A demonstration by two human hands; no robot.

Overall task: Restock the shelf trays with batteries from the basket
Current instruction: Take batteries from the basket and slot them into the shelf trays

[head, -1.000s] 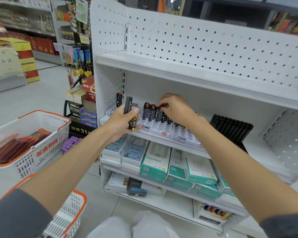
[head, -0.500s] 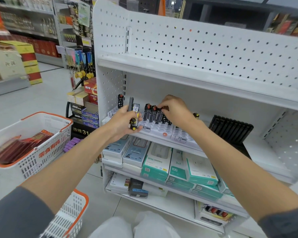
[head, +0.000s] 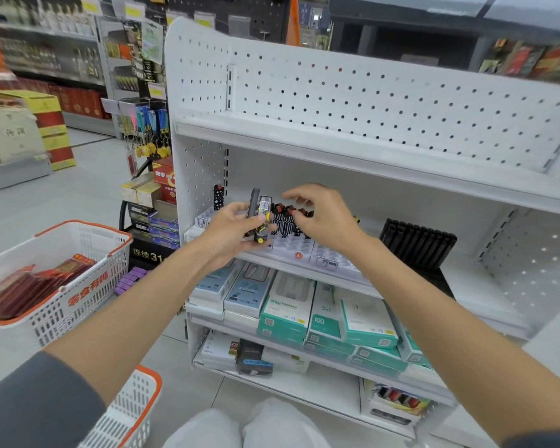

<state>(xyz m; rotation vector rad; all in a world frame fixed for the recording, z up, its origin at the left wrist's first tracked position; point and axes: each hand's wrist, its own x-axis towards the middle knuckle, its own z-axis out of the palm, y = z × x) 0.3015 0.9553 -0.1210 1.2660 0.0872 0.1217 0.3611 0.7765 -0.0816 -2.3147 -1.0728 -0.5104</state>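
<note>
Left hand (head: 236, 232), centre of frame: grip clamped on a small bundle of batteries (head: 260, 218), thumb across the front. The bundle stands upright with its tops clear of the fingers. It is held right at the front edge of the tray (head: 293, 248), by my reading as a ready supply, so the other hand has only a short reach from bundle to slot.

Right hand (head: 324, 218), just right of centre: fingers (head: 299, 202) loosely curled and apart, with nothing between them that I can see. It hovers over the row of batteries (head: 286, 219) standing in the tray. The fingertips are near the red tops; I cannot tell if they touch.

The tray is white and slotted and sits on the middle shelf (head: 485, 286). The slots keep each battery upright, likely why they go in singly. Bare slots show in front of the row.

The bundle sits inside the left grip, just left of the right fingertips and close against the row's left end. A lone battery (head: 219, 197) stands farther left.

Basket (head: 78, 286), left edge of frame, is well apart from both hands. It holds red packs (head: 29, 289), with no batteries I can make out.

Judgement: mid-restock, next piece due from the bundle.
</note>
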